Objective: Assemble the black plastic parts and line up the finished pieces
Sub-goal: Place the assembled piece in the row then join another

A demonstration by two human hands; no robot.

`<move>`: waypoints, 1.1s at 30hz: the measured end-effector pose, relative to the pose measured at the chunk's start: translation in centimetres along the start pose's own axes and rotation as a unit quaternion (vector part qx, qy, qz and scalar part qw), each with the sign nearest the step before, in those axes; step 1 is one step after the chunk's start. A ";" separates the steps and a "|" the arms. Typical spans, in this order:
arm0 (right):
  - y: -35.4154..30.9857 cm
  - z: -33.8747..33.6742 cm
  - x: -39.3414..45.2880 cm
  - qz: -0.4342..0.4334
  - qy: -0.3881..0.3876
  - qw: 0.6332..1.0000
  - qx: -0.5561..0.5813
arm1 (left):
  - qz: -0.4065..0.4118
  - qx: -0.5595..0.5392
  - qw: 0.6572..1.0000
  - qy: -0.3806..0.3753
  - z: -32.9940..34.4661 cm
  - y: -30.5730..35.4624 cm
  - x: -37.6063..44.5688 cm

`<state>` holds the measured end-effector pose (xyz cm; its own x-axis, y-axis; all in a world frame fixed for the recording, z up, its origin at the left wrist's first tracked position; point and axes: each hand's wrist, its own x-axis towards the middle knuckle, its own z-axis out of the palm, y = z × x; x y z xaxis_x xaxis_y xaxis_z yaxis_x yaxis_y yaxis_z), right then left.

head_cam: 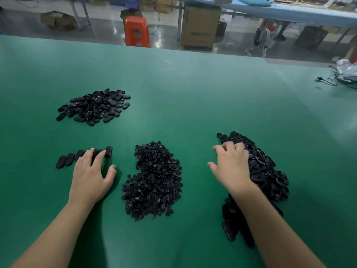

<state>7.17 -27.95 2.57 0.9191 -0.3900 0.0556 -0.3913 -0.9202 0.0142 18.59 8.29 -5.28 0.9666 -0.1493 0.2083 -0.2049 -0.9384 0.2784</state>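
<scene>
Lying on the green worktop (pixel 173 89): a row of finished pieces (pixel 66 160), black ovals at near left, each with its long axis running near-to-far and tilted slightly right, the row itself climbing from near left toward far right; neighbours touch or overlap.

Left hand (pixel 90 175): palm down, fingers straight and spread, fingertips resting on the right part of the row, thumb splayed toward the right. Grip wide, holding nothing.

Right hand (pixel 231 165): palm down over the left edge of the right pile of black shells (pixel 264 171), fingers bent down into the far part of the pile, thumb out to the left. Whether the grip has closed on a piece cannot be told; fingertips are blurred.

Centre pile of small round parts (pixel 154 180): near middle, between the two hands, touched by neither.

Far-left pile of oval pieces (pixel 94 106): well apart from both hands, pieces pointing every way.

Beyond the worktop's far edge: orange stool (pixel 137 31), cardboard box (pixel 200 28).
</scene>
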 end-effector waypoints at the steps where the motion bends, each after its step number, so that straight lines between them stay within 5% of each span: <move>1: 0.8 -0.4 0.8 0.000 -0.038 0.999 -0.031 | -0.001 -0.002 1.000 0.001 0.0 0.0 0.0; 4: 2.1 -0.6 2.8 -0.012 -0.144 0.986 -0.086 | -0.002 -0.009 1.000 0.003 0.0 0.1 0.0; 8: 2.6 -0.1 4.0 -0.034 -0.189 0.976 -0.104 | -0.005 -0.009 1.000 0.001 -0.1 0.1 0.0; 33: 2.6 0.3 3.7 -0.038 -0.100 0.986 -0.132 | 0.002 0.003 1.000 -0.007 -0.8 0.5 -0.4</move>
<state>9.55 -31.82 2.49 0.9266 -0.3440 -0.1522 -0.2955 -0.9161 0.2710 17.98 8.09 -4.46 0.9677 -0.1581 0.1964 -0.2087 -0.9394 0.2721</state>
